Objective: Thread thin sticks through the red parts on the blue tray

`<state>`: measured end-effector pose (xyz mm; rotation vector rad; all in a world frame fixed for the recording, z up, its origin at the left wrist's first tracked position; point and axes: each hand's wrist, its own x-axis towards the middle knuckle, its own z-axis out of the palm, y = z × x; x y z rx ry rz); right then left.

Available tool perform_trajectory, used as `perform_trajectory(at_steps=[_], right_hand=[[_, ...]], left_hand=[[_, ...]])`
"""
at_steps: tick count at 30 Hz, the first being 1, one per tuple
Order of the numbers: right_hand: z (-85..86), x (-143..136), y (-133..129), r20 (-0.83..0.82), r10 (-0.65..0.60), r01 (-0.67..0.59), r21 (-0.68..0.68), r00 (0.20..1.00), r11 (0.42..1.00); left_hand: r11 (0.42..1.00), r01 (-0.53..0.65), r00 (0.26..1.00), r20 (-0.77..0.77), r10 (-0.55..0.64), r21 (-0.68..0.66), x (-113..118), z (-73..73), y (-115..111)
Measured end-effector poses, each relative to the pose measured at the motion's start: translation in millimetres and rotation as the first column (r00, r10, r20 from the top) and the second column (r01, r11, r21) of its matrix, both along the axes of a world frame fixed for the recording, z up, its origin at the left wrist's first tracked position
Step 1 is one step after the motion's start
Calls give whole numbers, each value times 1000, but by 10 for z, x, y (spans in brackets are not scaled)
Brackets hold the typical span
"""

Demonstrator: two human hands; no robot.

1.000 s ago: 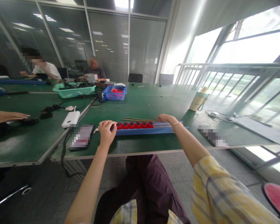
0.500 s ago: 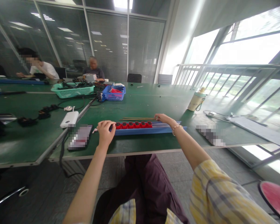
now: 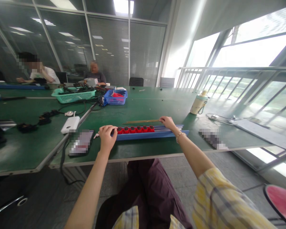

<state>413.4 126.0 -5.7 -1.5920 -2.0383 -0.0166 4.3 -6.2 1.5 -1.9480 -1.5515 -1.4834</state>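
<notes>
Head view, left hand [image 3: 106,133] curled around blue rail [image 3: 147,136] end, right hand [image 3: 167,122] pinching thin sticks [image 3: 143,121]

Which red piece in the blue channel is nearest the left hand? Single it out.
The leftmost visible red piece, close beside the left hand; the other visible red pieces sit farther right, away from that hand.

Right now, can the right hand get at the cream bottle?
Probably yes: only green tabletop shows between the right hand and the cream bottle, though that hand would likely need to leave the thin sticks first.
</notes>
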Motion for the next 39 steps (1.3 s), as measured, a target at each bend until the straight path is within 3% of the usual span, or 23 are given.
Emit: perform_trajectory(at_steps=[3, 7, 12, 20, 30, 39], right_hand=[[84, -35, -83, 38, -63, 55, 183, 997, 982], [188, -94, -256, -5, -118, 111, 385, 993, 916], [144, -260, -587, -128, -134, 182, 524, 983, 832], [-129, -436, -920, -282, 15, 127, 478, 959, 869], [-157, -342, -951, -255, 56, 54, 405, 965, 913], [-181, -322, -931, -240, 63, 36, 385, 969, 922]], left_hand=[[1000, 2, 1000, -1, -2, 5, -7, 5, 2], [1000, -7, 1000, -4, 7, 6, -12, 13, -10], [997, -55, 998, 7, 55, 49, -28, -6, -17], [996, -63, 998, 6, 62, 65, -41, -23, -13], [996, -3, 1000, -8, 4, 92, -2, 50, -63], [998, 55, 996, -75, -56, -7, 45, 91, -105]])
